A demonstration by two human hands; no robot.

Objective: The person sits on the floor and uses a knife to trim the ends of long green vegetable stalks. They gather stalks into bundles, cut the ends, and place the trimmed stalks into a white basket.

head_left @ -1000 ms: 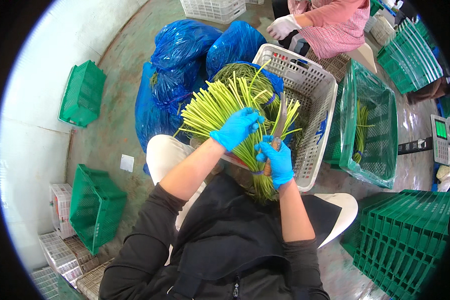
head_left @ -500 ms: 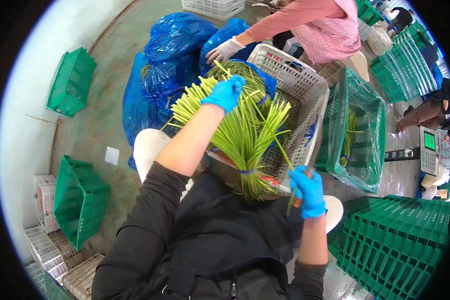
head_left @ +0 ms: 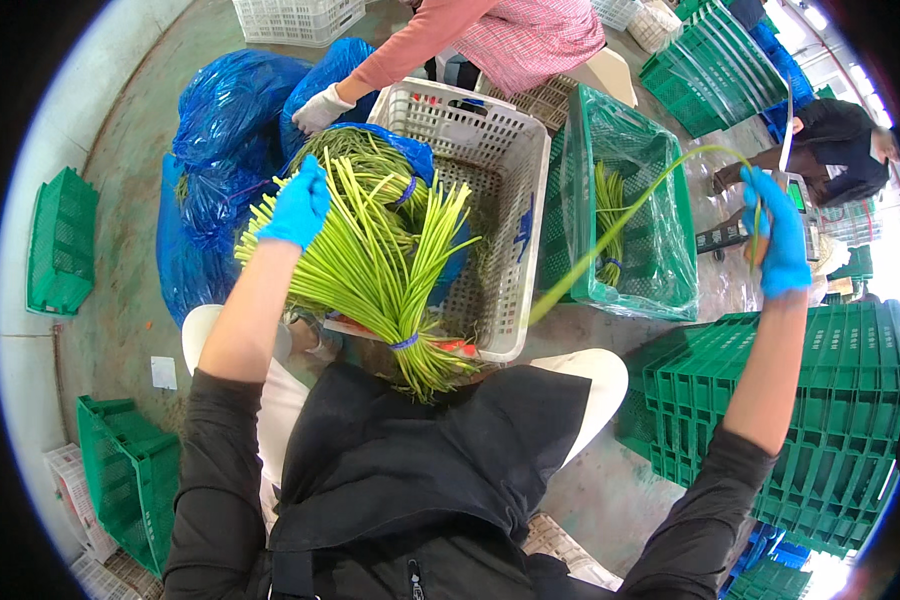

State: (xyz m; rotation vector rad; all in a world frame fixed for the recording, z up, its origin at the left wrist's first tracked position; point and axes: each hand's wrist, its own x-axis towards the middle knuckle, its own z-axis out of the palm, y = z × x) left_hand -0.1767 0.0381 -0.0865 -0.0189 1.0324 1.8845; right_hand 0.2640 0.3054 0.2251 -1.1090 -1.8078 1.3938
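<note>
A bunch of long green garlic scapes (head_left: 370,275), tied near one end with a purple band (head_left: 404,342), lies across the near side of a white crate (head_left: 510,300). My left hand (head_left: 298,208), in a blue glove, is closed at the bunch's far left part; its fingertips are partly hidden. Out to the right, my right hand (head_left: 778,235), also blue-gloved, is raised and closed on a single garlic scape (head_left: 635,205), which arches leftward. A knife's brown handle (head_left: 759,248) also shows in that hand. Behind my bunch sits another tied bundle (head_left: 355,155) on blue plastic.
Full blue bags (head_left: 232,140) stand at the far left. A co-worker's gloved hand (head_left: 323,108) touches one. Right of the white crate is a plastic-lined green crate (head_left: 675,255) with a scape bundle. Stacked green crates (head_left: 770,400) rise at my right; another person (head_left: 840,150) is beyond.
My right hand has swung up and outward to the right, drawing one garlic scape off the bunch. My left hand stays by the bunch. The view has shifted to the right.
</note>
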